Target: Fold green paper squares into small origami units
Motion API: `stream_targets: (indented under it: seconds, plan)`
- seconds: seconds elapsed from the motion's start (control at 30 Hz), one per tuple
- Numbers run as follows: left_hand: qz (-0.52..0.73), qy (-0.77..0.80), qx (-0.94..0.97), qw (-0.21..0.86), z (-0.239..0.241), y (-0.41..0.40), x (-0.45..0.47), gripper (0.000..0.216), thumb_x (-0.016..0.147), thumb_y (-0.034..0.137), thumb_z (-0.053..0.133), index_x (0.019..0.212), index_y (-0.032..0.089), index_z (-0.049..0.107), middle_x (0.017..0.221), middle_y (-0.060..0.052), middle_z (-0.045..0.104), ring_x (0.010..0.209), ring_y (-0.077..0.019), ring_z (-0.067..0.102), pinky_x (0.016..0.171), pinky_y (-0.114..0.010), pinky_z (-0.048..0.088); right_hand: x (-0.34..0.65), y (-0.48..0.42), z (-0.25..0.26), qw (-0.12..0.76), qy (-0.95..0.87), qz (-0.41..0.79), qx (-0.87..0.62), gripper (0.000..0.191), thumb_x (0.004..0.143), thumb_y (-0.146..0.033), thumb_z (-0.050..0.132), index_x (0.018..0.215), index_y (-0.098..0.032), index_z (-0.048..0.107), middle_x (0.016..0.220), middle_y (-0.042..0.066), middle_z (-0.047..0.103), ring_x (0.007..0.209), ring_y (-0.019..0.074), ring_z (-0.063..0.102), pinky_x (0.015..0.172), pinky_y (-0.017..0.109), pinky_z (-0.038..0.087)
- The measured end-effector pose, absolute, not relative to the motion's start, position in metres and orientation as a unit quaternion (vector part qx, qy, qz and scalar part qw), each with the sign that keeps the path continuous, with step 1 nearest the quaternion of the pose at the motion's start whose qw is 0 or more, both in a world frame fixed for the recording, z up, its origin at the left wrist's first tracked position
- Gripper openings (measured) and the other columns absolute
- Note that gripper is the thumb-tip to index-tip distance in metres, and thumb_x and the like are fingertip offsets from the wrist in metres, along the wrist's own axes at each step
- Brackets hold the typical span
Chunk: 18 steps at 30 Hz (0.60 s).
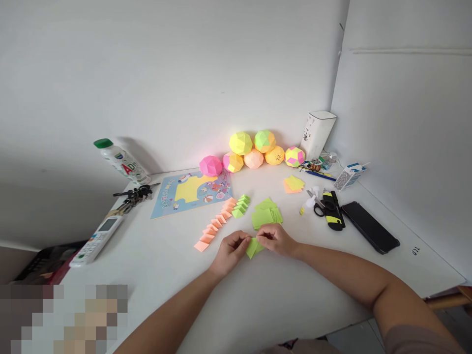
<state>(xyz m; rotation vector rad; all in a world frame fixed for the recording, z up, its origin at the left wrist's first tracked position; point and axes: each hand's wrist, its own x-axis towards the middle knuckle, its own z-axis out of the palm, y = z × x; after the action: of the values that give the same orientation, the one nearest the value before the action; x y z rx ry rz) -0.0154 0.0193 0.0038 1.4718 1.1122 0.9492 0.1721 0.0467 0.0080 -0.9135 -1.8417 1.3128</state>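
Note:
Between my two hands is a small piece of green paper (252, 248), partly folded, held low over the white table. My left hand (231, 250) pinches its left side with thumb and fingers. At its upper right, my right hand (276, 239) pinches the other edge. Just beyond my fingers lies a loose pile of green paper sheets (264, 217). To the left of that pile runs a short row of folded green paper pieces (241, 206), and beside it a longer slanting row of folded peach paper pieces (216, 223).
Several faceted paper balls (241, 143) are stacked against the wall. Right of the pile lie yellow and orange sheets (294, 184), scissors (319, 210), a box cutter (333, 211) and a black phone (370, 227). On the left are a bottle (123, 162), keys (134, 196) and a remote control (96, 241).

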Motion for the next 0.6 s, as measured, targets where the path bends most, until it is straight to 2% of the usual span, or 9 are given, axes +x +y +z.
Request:
stream_targets:
  seconds: [0.1, 0.23, 0.6]
  plan:
    - [0.393, 0.465, 0.601, 0.517, 0.0024, 0.0191, -0.0154, 0.03, 0.083, 0.043, 0.054, 0.073, 0.015, 0.059, 0.063, 0.0, 0.053, 0.057, -0.0106, 0.045, 0.053, -0.022, 0.038, 0.1705, 0.0457, 0.0085, 0.358, -0.723, 0.481, -0.343, 0.018, 0.077, -0.023, 0.054, 0.061, -0.015, 0.052, 0.057, -0.003, 0.043, 0.051, 0.0082, 0.038, 0.047, 0.021, 0.031]
    - [0.39, 0.478, 0.594, 0.516, 0.0027, 0.0188, -0.015, 0.032, 0.082, 0.044, 0.053, 0.073, 0.014, 0.058, 0.062, 0.001, 0.051, 0.056, -0.0103, 0.044, 0.052, -0.022, 0.036, 0.1685, 0.0435, 0.0091, 0.362, -0.704, 0.498, -0.352, 0.015, 0.077, -0.029, 0.058, 0.078, -0.014, 0.059, 0.063, -0.001, 0.05, 0.053, 0.009, 0.043, 0.049, 0.021, 0.036]
    - [0.385, 0.491, 0.59, 0.513, -0.0004, 0.0184, -0.0155, 0.033, 0.081, 0.046, 0.054, 0.07, 0.014, 0.056, 0.06, 0.002, 0.047, 0.053, -0.0093, 0.04, 0.05, -0.021, 0.033, 0.1688, 0.0456, 0.0022, 0.361, -0.748, 0.442, -0.339, 0.03, 0.082, -0.039, 0.056, 0.071, -0.013, 0.065, 0.058, 0.001, 0.055, 0.051, 0.0099, 0.044, 0.047, 0.022, 0.035]
